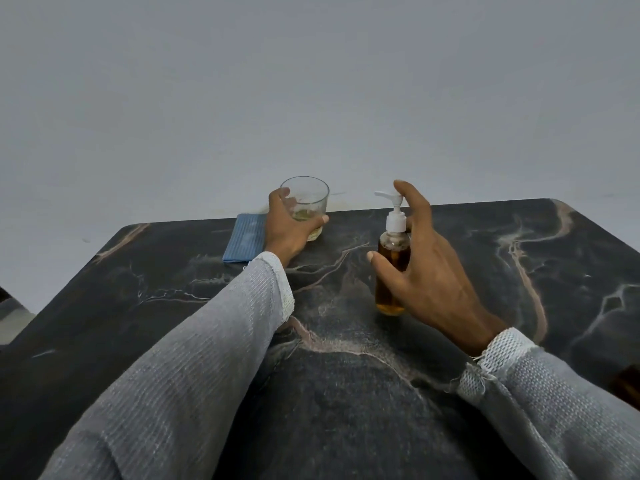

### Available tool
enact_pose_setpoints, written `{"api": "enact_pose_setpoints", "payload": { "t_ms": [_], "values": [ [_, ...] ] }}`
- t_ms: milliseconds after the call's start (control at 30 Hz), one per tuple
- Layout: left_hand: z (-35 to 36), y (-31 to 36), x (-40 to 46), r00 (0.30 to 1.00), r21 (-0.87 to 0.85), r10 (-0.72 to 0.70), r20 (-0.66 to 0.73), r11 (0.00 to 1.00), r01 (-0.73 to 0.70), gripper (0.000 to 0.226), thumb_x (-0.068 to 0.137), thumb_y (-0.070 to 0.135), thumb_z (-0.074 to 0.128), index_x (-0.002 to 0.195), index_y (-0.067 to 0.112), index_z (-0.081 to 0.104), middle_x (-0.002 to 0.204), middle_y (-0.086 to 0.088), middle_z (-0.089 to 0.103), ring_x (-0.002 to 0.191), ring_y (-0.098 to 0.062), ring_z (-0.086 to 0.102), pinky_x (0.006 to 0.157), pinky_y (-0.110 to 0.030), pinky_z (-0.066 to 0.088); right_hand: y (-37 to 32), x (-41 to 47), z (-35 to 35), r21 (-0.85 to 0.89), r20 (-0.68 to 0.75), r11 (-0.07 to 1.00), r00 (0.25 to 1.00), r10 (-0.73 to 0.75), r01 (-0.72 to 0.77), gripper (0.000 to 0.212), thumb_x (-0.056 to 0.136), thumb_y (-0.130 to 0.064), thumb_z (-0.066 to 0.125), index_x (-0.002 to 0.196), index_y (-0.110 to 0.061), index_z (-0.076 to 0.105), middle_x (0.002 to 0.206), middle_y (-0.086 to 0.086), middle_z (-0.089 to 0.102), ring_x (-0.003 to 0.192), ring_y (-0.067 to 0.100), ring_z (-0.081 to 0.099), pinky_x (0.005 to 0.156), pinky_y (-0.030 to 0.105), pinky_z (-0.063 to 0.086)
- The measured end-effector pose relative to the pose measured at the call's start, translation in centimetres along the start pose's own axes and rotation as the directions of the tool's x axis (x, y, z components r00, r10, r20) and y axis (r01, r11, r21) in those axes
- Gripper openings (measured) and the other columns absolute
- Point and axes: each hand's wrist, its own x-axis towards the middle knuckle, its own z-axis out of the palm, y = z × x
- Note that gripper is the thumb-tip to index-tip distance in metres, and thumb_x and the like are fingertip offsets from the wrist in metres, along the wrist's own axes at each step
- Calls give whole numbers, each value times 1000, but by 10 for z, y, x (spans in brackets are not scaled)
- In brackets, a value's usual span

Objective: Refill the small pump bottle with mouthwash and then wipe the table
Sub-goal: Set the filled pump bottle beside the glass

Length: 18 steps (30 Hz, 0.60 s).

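The small pump bottle (pixel 393 271) stands upright on the table (pixel 346 393), about midway between the left and right edges and closer to the far edge than to me. Its clear body is filled with amber liquid nearly up to the shoulder, and the white pump head (pixel 391 206) is seated on top with its spout pointing left. My right hand (pixel 429 268) is spread around the bottle from the right side: fingers loose and extended, the forefinger reaching up beside the pump top, the thumb out in front of the bottle's middle. I cannot tell whether any finger actually touches the bottle; the hand does not close on it.

To the left, near the far edge, my left hand (pixel 287 226) grips a clear glass tumbler (pixel 308 206), fingers wrapped around its lower half, thumb on the left wall. Only a shallow layer of pale yellowish liquid sits in the bottom of the glass, which rests on the table or just above it; I cannot tell which.

Just beyond my left wrist, a folded blue cloth (pixel 244 239) lies flat by the far edge, partly hidden behind that hand.

The tabletop is dark marble-patterned, with pale and pinkish veins and rounded far corners. Both my sleeves (pixel 194 358) are grey knit. Behind the table rises a plain grey wall (pixel 311 81).
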Motion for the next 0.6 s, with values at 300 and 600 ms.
{"api": "enact_pose_setpoints", "payload": {
  "t_ms": [300, 600],
  "values": [
    [-45, 31, -115, 993, -84, 70, 95, 995, -62, 83, 63, 38, 87, 131, 28, 40, 114, 17, 56, 103, -4, 58, 80, -14, 44, -37, -41, -25, 77, 17, 997, 999, 27, -29, 84, 87, -26, 63, 145, -47, 7, 75, -8, 58, 63, 6, 59, 58, 22, 48],
    [-64, 26, -229, 996, -172, -5, 92, 985, 21, 82, 59, 38, 89, 128, 38, 43, 119, 17, 59, 109, -2, 58, 90, -25, 50, -88, -98, -35, 39, 11, 999, 1000, 18, -18, 59, 94, -31, 54, 141, -37, 19, 75, -11, 57, 63, 5, 58, 59, 23, 43]
  ]
}}
